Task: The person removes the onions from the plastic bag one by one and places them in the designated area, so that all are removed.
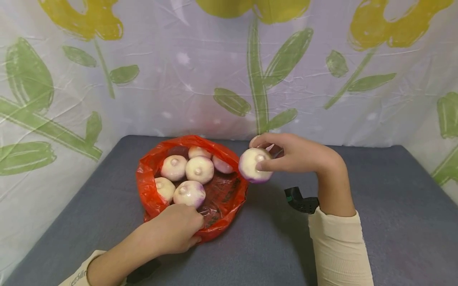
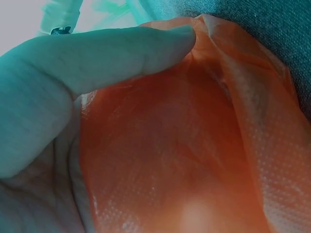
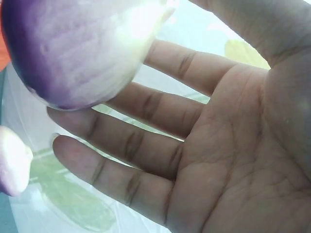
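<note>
My right hand [image 1: 297,153] holds a white and purple turnip [image 1: 249,163] between thumb and fingers, just off the right rim of a red plastic bag [image 1: 146,190]. In the right wrist view the turnip [image 3: 73,53] lies against the fingertips, away from the palm. My left hand [image 1: 175,230] grips the bag's near rim, its thumb over the red plastic [image 2: 165,126] in the left wrist view; the other fingers are hidden by the bag. Inside the wide-mouthed bag lie several more turnips [image 1: 199,170], gathered toward its left and far side.
A dark grey cloth surface [image 1: 393,222] carries the bag. Behind it hangs a pale curtain [image 1: 161,79] printed with yellow flowers and green leaves. A black wrist camera mount [image 1: 302,201] juts from the right wrist over the surface.
</note>
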A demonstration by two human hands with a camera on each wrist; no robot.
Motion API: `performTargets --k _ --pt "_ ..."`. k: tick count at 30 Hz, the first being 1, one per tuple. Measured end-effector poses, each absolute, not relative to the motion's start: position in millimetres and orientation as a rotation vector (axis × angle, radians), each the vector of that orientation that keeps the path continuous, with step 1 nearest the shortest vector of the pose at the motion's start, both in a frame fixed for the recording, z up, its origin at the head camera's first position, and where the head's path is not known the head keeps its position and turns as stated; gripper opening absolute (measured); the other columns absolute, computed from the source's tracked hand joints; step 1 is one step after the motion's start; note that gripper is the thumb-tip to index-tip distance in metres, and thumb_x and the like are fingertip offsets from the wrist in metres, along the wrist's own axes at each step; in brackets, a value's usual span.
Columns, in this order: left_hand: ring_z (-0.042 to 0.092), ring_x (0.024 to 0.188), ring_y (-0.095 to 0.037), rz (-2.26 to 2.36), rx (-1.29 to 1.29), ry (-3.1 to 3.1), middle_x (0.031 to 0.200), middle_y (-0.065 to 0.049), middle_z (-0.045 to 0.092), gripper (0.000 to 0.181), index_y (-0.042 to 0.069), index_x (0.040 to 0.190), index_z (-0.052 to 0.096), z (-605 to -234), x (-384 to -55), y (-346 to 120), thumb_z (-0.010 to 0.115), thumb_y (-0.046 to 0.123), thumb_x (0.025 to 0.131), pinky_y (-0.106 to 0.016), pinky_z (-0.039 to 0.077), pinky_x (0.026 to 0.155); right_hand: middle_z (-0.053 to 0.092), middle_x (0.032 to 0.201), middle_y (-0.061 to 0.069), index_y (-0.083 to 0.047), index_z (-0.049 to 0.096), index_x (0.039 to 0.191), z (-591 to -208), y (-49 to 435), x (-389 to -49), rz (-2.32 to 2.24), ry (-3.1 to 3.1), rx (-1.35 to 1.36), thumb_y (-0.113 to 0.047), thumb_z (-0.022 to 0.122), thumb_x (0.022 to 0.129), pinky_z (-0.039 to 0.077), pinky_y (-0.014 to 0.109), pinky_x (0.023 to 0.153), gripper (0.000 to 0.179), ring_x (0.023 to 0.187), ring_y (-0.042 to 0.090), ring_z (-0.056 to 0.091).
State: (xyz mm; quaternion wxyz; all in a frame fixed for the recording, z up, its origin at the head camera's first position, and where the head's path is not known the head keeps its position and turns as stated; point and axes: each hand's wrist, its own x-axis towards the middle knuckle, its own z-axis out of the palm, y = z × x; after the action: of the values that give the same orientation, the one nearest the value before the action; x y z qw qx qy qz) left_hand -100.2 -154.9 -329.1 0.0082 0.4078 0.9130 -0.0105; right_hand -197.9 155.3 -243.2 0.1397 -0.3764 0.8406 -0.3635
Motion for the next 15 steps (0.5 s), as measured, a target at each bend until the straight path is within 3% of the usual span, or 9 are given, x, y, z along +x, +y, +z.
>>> performTargets --k 15 --pt "0.052 0.055 -0.016 -0.065 1.267 2.85 0.062 0.004 0.052 0.026 0.014 0.073 0.067 -330 -100 -154 0.088 0.029 0.072 -0.037 0.048 0.052 0.059 0.126 0.008 -0.008 0.058 0.131 -249 179 -212 -1.087 2.68 -0.86 -0.019 0.066 0.095 0.045 0.048 0.091 0.039 0.116 0.03 0.054"
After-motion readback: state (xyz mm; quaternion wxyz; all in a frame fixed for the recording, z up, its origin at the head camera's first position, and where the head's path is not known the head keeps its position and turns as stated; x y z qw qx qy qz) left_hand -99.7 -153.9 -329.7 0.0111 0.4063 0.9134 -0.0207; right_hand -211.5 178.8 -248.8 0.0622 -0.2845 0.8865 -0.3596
